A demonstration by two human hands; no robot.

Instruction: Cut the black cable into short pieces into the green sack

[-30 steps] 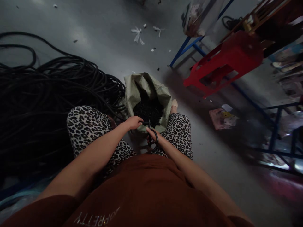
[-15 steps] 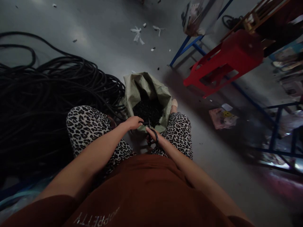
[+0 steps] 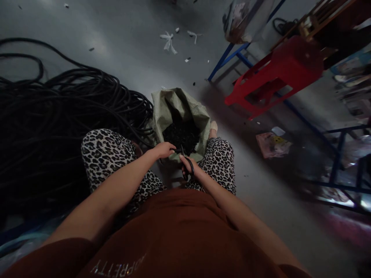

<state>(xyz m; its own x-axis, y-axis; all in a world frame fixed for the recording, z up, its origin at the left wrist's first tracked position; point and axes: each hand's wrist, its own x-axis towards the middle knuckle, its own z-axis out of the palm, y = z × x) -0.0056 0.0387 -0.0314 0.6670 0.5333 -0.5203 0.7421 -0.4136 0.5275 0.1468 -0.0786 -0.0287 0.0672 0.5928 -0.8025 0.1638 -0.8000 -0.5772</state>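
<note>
Between the person's knees, in leopard-print trousers, stands an open greenish woven sack (image 3: 179, 106) on the grey floor (image 3: 121, 42), its mouth turned up toward the camera and its inside filled with short black pieces (image 3: 181, 137). The left hand (image 3: 164, 150) is at the near rim of the sack, its grip pressed together around the end of a black cable (image 3: 173, 150) that runs across toward the other hand. The right hand (image 3: 189, 168) sits just beside it, slightly nearer the body, with its fingers through the dark loop handles of a pair of scissors (image 3: 185, 164); the blades point up toward the cable and the sack's rim. Whether the blades are spread or closed on the cable cannot be told, since the spot is small and dark. The two hands are close together, almost touching, right over the near edge of the sack.

To the left, a big heap of black cable (image 3: 58, 116) lies in loose coils on the floor, reaching up to the left knee and the sack's side. To the right, well apart from the hands, a red plastic stool (image 3: 278, 73) stands by a blue metal frame (image 3: 228, 58), and a pinkish packet (image 3: 272, 143) lies on the floor nearer the right knee. A few white scraps (image 3: 169, 41) are scattered on the floor beyond the sack.
</note>
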